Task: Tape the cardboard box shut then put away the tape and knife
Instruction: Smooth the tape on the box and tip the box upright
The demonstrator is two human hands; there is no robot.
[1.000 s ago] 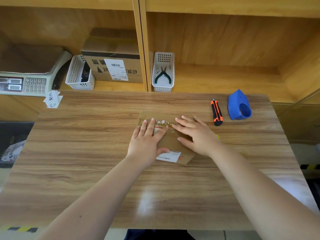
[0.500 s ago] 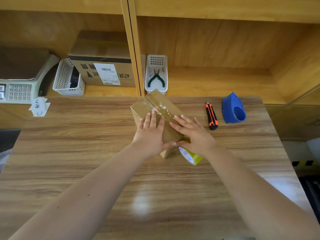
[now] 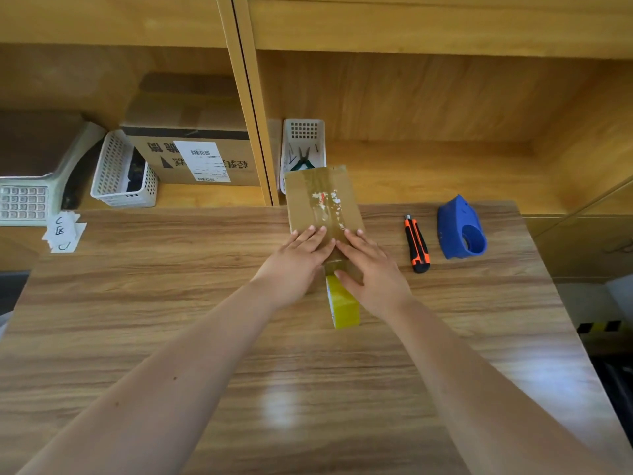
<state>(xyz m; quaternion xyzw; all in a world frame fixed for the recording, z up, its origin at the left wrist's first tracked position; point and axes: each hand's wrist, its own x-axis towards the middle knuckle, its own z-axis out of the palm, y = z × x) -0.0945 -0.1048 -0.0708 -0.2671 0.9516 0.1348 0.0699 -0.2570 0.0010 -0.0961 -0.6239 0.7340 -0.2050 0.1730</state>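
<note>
On the wooden table (image 3: pixel 171 303), as the head camera shows it, the cardboard box (image 3: pixel 322 200) stands tipped up on its near edge, its broad face turned toward you, with a strip of tape already running down the middle. Your left hand (image 3: pixel 294 265) and right hand (image 3: pixel 371 272) lie flat and open on its lower part, fingers spread, gripping nothing, just pressing. A yellow tape roll (image 3: pixel 342 303) sits between your wrists, touching the box's near end. Press from the strip's centre outward so it beds down without bubbles, and keep one palm steady so the box does not topple toward the shelf. The knife (image 3: pixel 416 245) and the blue dispenser (image 3: pixel 460 229) lie side by side to the right, well clear; I judge they wait until the seam is firm.
</note>
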